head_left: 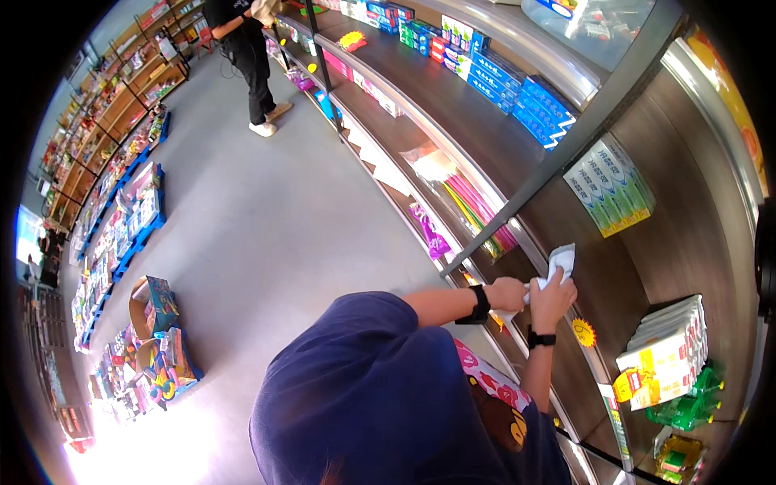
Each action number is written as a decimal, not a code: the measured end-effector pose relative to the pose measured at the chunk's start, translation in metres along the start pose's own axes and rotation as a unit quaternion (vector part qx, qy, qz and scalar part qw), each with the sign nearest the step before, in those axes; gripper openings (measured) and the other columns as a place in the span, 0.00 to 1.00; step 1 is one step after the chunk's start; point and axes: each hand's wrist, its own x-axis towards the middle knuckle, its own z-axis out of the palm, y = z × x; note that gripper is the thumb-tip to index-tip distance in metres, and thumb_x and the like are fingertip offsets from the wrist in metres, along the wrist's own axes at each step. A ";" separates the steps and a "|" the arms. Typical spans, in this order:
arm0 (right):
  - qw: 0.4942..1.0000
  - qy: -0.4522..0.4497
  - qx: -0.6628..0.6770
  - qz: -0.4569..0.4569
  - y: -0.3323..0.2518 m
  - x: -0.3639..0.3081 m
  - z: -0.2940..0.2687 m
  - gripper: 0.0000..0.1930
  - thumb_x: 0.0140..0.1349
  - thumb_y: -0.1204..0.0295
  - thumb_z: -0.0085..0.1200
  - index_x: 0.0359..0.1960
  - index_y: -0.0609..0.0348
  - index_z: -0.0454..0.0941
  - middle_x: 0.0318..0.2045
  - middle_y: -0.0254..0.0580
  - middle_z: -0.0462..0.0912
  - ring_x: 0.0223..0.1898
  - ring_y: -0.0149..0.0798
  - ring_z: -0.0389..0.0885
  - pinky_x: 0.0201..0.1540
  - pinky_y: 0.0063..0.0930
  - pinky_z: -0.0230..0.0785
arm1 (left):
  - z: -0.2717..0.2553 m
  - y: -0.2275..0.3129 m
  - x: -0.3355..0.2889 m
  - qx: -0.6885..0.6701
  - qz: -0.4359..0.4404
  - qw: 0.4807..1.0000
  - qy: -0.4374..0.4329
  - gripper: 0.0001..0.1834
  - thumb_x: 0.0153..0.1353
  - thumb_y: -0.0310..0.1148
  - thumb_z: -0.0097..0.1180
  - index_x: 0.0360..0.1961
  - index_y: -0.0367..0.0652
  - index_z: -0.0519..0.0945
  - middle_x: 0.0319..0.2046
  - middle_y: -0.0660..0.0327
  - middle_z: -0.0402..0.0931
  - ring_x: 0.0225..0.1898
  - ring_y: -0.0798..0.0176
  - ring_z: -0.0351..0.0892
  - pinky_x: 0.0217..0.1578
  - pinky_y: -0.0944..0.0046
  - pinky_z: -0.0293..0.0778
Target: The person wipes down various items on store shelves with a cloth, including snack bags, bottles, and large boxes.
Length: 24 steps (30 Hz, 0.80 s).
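A crumpled white cloth [562,259] is bunched between my two hands, in front of a dark brown shelf [594,303]. My right hand [553,301] is closed round it, and its loose end sticks up past the fingers. Beside it on the left, my left hand [507,294] is closed in a fist. A bit of white shows between the hands and under the left one, so both appear to grip the cloth. Each wrist wears a black band. A yellow starburst price tag [584,332] sits on the shelf edge, close to my right wrist.
Green and white boxes [612,186] stand on the shelf beyond my hands; white packs [667,356] and green bottles [687,404] stand at right. A dark upright post [558,166] divides the shelving. Blue boxes [517,93] line the far section. Another person [250,65] stands in the aisle.
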 end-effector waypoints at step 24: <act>0.596 -0.418 0.608 -0.318 -0.323 -0.124 -0.018 0.22 0.55 0.77 0.52 0.54 0.66 0.68 0.45 0.49 0.74 0.49 0.45 0.74 0.52 0.31 0.66 | -0.114 -0.089 -0.416 -0.305 -0.320 0.856 0.268 0.45 0.61 0.62 0.46 0.65 0.36 0.54 0.57 0.39 0.67 0.58 0.43 0.69 0.58 0.52 0.63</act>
